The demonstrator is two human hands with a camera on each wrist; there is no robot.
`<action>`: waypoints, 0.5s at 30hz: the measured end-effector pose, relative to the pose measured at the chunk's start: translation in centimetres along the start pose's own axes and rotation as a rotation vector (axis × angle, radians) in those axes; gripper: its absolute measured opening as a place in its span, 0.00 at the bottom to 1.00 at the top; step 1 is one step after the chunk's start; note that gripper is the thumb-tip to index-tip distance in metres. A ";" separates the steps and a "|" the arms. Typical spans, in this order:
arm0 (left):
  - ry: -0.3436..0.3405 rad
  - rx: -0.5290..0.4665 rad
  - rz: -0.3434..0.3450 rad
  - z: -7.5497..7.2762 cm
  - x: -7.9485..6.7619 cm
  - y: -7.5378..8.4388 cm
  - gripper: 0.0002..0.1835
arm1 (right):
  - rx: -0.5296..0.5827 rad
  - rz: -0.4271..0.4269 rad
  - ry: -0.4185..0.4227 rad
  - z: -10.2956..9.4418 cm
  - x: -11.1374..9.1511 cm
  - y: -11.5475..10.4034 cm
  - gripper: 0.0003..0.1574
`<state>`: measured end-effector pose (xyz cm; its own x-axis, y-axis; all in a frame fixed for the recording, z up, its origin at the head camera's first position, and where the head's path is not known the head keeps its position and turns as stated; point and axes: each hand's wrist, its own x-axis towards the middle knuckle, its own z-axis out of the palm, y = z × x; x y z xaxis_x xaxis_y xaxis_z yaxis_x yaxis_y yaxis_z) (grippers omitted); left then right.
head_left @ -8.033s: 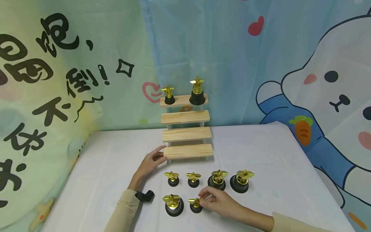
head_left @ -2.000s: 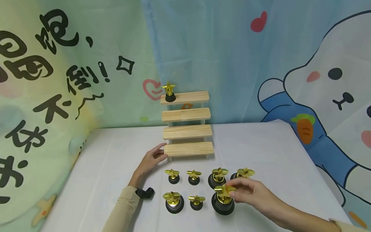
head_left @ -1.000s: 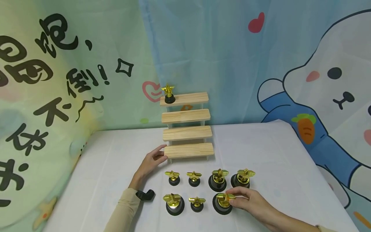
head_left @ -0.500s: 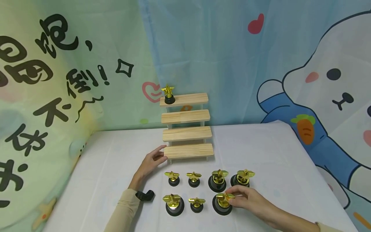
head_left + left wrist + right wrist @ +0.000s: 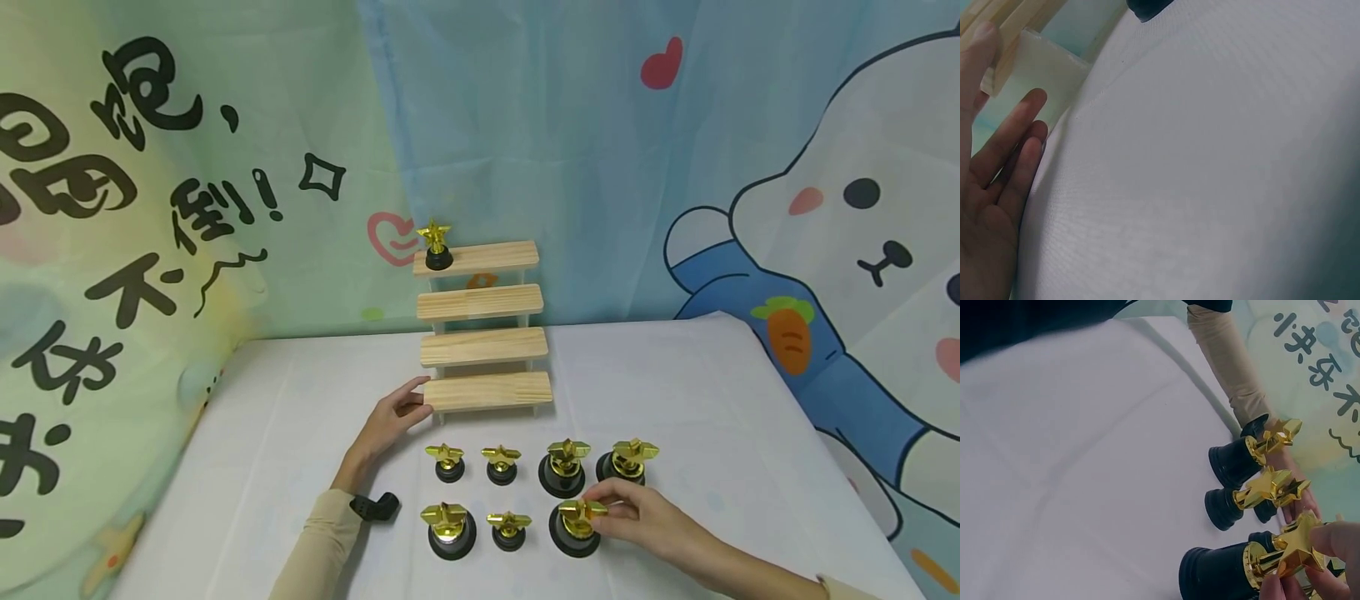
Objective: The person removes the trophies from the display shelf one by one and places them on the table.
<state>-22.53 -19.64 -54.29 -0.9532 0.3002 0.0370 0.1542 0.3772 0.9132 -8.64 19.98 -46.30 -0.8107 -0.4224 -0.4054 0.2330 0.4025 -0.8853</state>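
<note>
My right hand (image 5: pixel 637 521) pinches the gold star of a large trophy (image 5: pixel 575 543) between thumb and fingers. The trophy stands upright at the right of the front row, its black base on the white tablecloth. In the right wrist view, the fingertips lie on the star (image 5: pixel 1300 550). My left hand (image 5: pixel 386 425) holds the left end of the lowest board of a wooden stepped display stand (image 5: pixel 487 393), thumb in front and index finger at the rear corner. Its other fingers (image 5: pixel 1019 128) lie loosely beside the stand in the left wrist view.
Left of the held trophy stand a small trophy (image 5: pixel 508 540) and a large one (image 5: pixel 450 548). Behind it is another row with several trophies, including one large trophy (image 5: pixel 562 481) close behind. One small trophy (image 5: pixel 438 259) sits on the top board's left end. A printed curtain (image 5: pixel 600 167) hangs behind.
Eight seconds ago a large trophy stood on the top board's right; that spot is now bare. The right hand has moved from the small trophy and lowered a large one beside it. The left hand stays.
</note>
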 end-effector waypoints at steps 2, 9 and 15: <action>0.000 0.000 0.003 0.0 0.0 0.0 0.30 | -0.012 -0.008 0.001 -0.1 -0.1 -0.1 0.28; 0.026 -0.016 -0.005 0.2 0.5 -1.7 0.30 | -0.048 -0.062 0.017 -0.5 -0.6 -0.4 0.29; 0.029 0.000 -0.017 0.3 0.4 -1.5 0.29 | -0.113 -0.185 0.102 -0.7 -1.1 -0.3 0.25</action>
<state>-23.06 -19.77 -55.75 -0.9628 0.2682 0.0327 0.1376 0.3824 0.9137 -8.21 20.88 -45.44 -0.8854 -0.4153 -0.2087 0.0188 0.4166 -0.9089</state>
